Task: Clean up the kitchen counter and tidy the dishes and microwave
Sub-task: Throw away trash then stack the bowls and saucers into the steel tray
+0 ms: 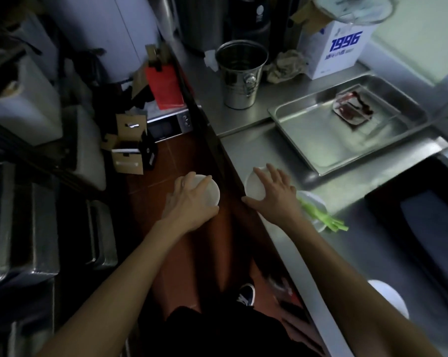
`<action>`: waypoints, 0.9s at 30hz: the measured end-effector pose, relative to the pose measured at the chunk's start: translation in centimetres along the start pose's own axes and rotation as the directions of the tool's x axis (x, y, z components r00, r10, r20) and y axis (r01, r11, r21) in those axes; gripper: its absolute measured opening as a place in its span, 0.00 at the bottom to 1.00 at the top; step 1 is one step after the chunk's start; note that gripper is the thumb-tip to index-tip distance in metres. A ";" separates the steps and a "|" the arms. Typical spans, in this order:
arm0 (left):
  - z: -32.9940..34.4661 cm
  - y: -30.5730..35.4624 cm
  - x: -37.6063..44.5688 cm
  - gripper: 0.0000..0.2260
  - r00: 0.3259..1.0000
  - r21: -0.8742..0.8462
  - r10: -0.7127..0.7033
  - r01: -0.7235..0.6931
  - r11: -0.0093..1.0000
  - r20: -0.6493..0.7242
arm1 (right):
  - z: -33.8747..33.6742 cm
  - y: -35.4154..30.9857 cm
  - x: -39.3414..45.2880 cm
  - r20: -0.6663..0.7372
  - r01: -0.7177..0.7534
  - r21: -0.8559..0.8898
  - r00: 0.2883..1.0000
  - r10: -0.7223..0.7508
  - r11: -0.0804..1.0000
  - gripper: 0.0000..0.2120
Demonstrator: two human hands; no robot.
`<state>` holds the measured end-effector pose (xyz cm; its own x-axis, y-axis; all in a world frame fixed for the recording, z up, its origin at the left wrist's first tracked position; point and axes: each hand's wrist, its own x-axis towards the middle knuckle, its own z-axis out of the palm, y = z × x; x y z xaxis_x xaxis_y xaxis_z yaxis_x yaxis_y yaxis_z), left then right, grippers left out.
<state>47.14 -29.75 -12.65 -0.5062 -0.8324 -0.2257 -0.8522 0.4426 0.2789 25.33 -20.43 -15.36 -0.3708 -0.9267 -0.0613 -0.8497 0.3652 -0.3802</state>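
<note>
Two bare hands were in view, each on one small white dish. The left hand [192, 202] gripped a white bowl [210, 193] out over the red tiled floor [181, 155], clear of the counter, with fingers curled round the far rim and the thumb at the near edge. The right hand [275, 193] lay spread, fingers fanned wide, on top of a second white bowl [253, 188] that sat on the steel counter [282, 150] close to its front edge; whether it actually gripped that bowl could not be told.

Just beside the right wrist sat one white plate [314, 202] carrying a bundle of green vegetable stalks [323, 217] whose ends reached past the rim. A further white round dish [390, 296] showed partly behind the right forearm, so four white dishes could be counted in all.

Farther back on the counter lay one shallow steel tray [346, 130] holding one clear container [353, 108] with dark red contents. Behind it stood one steel bucket [241, 73], one crumpled rag [286, 65] and one white carton [338, 50] printed "1996".

The dark microwave [423, 222] sat at the counter's right edge, and a second microwave [170, 126] stood down on the floor among cardboard boxes [127, 148].
</note>
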 end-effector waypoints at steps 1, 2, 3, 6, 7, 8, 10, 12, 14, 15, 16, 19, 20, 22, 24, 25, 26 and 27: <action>-0.1 0.2 1.1 0.38 1.000 -0.015 0.012 -0.012 1.000 -0.004 | -0.3 0.2 1.1 0.000 -0.010 0.027 1.000 0.009 1.000 0.41; -0.3 0.5 2.3 0.38 1.000 -0.029 0.024 -0.024 0.999 -0.010 | -0.5 0.5 2.2 0.001 -0.024 0.043 1.000 0.024 0.999 0.41; -0.3 0.7 3.5 0.38 0.999 -0.036 0.037 -0.038 0.999 -0.017 | -0.8 0.9 3.3 -0.003 -0.041 0.044 0.999 0.041 0.998 0.41; -0.7 1.5 7.4 0.38 0.996 -0.044 0.086 -0.087 0.995 -0.011 | -1.4 1.9 6.3 -0.019 -0.088 0.045 0.996 0.089 0.995 0.42; -0.8 1.7 8.8 0.37 0.995 -0.048 0.102 -0.102 0.994 -0.001 | -1.5 2.2 7.2 -0.030 -0.105 0.060 0.994 0.107 0.993 0.42; -1.0 1.8 10.3 0.36 0.993 -0.051 0.119 -0.118 0.992 0.013 | -1.6 2.5 8.0 -0.046 -0.121 0.073 0.991 0.125 0.990 0.43; -1.4 2.0 13.5 0.33 0.987 -0.047 0.157 -0.155 0.987 0.042 | -1.8 2.9 9.6 -0.094 -0.153 0.070 0.983 0.159 0.986 0.44; -1.9 2.0 16.8 0.33 0.976 -0.057 0.212 -0.209 0.976 0.054 | -2.3 3.1 11.5 -0.125 -0.195 0.040 0.972 0.199 0.980 0.43; -2.7 2.0 20.1 0.33 0.959 -0.078 0.274 -0.269 0.960 0.074 | -2.9 3.2 13.5 -0.121 -0.250 0.018 0.961 0.250 0.968 0.42; -3.2 2.1 21.6 0.34 0.950 -0.086 0.299 -0.292 0.953 0.086 | -3.3 3.2 14.5 -0.127 -0.275 0.017 0.953 0.275 0.961 0.42; -3.7 2.2 23.1 0.34 0.943 -0.088 0.320 -0.312 0.946 0.097 | -3.6 3.3 15.4 -0.139 -0.298 0.025 0.944 0.299 0.954 0.42; -4.7 3.1 26.7 0.35 0.918 -0.081 0.385 -0.379 0.922 0.097 | -4.4 3.6 17.5 -0.175 -0.362 0.075 0.913 0.369 0.929 0.41; -4.8 3.5 27.7 0.35 0.908 -0.095 0.406 -0.398 0.913 0.099 | -4.5 3.6 17.9 -0.187 -0.388 0.089 0.898 0.398 0.917 0.41; -4.7 4.2 29.5 0.34 0.888 -0.119 0.446 -0.434 0.893 0.109 | -4.5 3.7 18.4 -0.201 -0.441 0.124 0.866 0.458 0.889 0.41; -4.4 4.8 31.0 0.32 0.862 -0.102 0.496 -0.487 0.868 0.107 | -4.3 3.9 18.8 -0.205 -0.480 0.156 0.839 0.504 0.863 0.43; -4.2 5.1 31.7 0.32 0.845 -0.086 0.523 -0.516 0.852 0.112 | -4.3 4.2 18.9 -0.208 -0.498 0.169 0.826 0.525 0.850 0.43; -4.1 5.5 32.3 0.33 0.829 -0.075 0.546 -0.541 0.837 0.122 | -4.2 4.7 19.1 -0.211 -0.515 0.181 0.812 0.545 0.838 0.43; -3.9 6.0 32.9 0.33 0.814 -0.070 0.565 -0.561 0.825 0.135 | -4.2 5.2 19.1 -0.214 -0.532 0.193 0.797 0.565 0.824 0.43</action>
<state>25.92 -55.77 -14.80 -0.9114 -0.3822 -0.1524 -0.4097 0.8087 0.4222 12.22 -35.89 -14.68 -0.8557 -0.5132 -0.0659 -0.4307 0.7771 -0.4589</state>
